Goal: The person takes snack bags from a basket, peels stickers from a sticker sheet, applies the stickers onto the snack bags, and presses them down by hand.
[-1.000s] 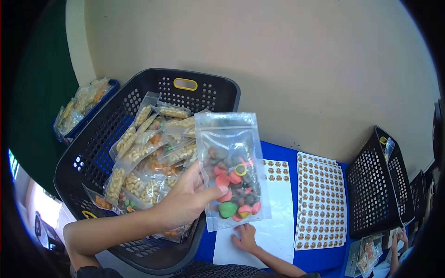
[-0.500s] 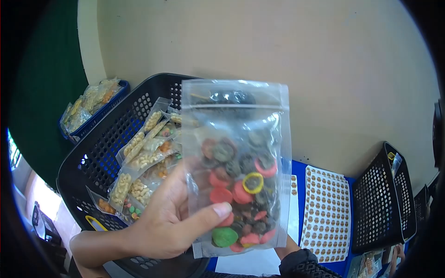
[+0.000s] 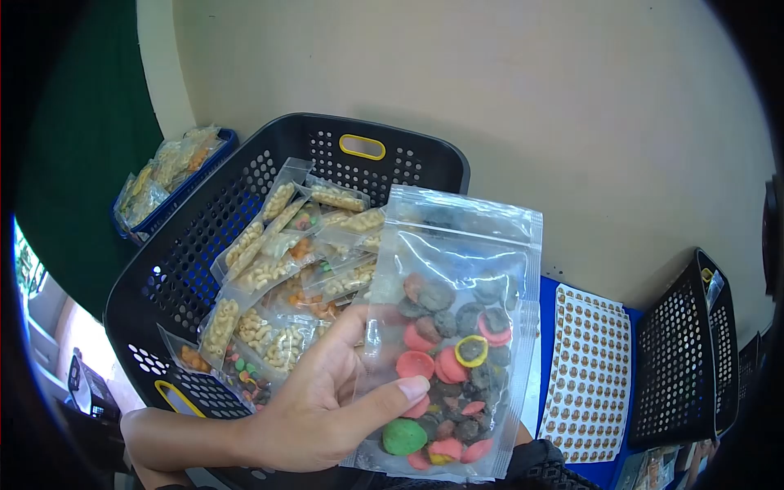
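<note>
My left hand (image 3: 314, 416) comes in from the left, closed on a clear zip-top pouch (image 3: 457, 327), with the thumb across its front and the fingers behind. Pink, grey, green and yellow rounded pieces show inside the upright pouch, and its zip strip is at the top. Below the pouch, a dark patterned sleeve and a sliver of wrist belong to my right hand (image 3: 523, 437); its fingers are hidden behind the pouch. Beside and behind my left hand stands a black perforated basket (image 3: 196, 245), holding several small bags (image 3: 220, 322) of pale nuts and coloured pieces.
A blue basket (image 3: 184, 196) of packed bags stands at the far left. Sheets of round stickers (image 3: 588, 371) lie on the blue table cover (image 3: 549, 314). At the right is another black basket (image 3: 678, 351). More packets (image 3: 653, 465) and another person's hand (image 3: 698, 459) appear at lower right.
My left hand and the pouch have shifted right and down in view, uncovering more of the basket, including its far yellow-rimmed handle. The grip on the pouch is the same.
</note>
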Demonstrator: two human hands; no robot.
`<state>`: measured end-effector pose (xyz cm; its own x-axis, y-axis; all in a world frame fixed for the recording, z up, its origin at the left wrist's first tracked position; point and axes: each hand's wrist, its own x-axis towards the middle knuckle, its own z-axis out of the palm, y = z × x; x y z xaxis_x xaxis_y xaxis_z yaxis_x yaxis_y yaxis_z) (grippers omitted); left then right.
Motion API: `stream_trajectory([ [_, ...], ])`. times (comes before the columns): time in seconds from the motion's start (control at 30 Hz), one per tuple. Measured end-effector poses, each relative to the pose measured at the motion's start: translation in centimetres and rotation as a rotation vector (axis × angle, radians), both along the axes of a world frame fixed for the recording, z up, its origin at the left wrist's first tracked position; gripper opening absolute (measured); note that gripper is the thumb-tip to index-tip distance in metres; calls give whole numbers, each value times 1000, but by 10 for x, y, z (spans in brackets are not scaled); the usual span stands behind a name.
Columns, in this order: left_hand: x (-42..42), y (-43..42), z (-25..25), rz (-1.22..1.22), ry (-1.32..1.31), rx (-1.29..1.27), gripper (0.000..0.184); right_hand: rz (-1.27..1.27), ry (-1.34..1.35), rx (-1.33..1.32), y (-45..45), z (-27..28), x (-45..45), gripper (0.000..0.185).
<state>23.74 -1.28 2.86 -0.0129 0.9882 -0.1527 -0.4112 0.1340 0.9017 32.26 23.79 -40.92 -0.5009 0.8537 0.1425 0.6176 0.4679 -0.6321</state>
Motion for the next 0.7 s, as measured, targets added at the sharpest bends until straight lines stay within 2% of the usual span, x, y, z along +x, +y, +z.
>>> stream_trajectory([
  [0.23, 3, 2, -5, 11, 36, 74, 43, -45, 84, -131, -1, 11, -6, 19],
  [0.43, 21, -3, -7, -67, 82, 65, 47, -7, 302, -257, -17, 50, 27, 18],
  [0.57, 35, -8, -5, -138, 113, 48, 50, 53, 470, -361, -36, 96, 57, 17],
  [0.7, 51, 4, -25, -180, 140, -3, 47, 149, 643, -507, -72, 150, 106, 17],
])
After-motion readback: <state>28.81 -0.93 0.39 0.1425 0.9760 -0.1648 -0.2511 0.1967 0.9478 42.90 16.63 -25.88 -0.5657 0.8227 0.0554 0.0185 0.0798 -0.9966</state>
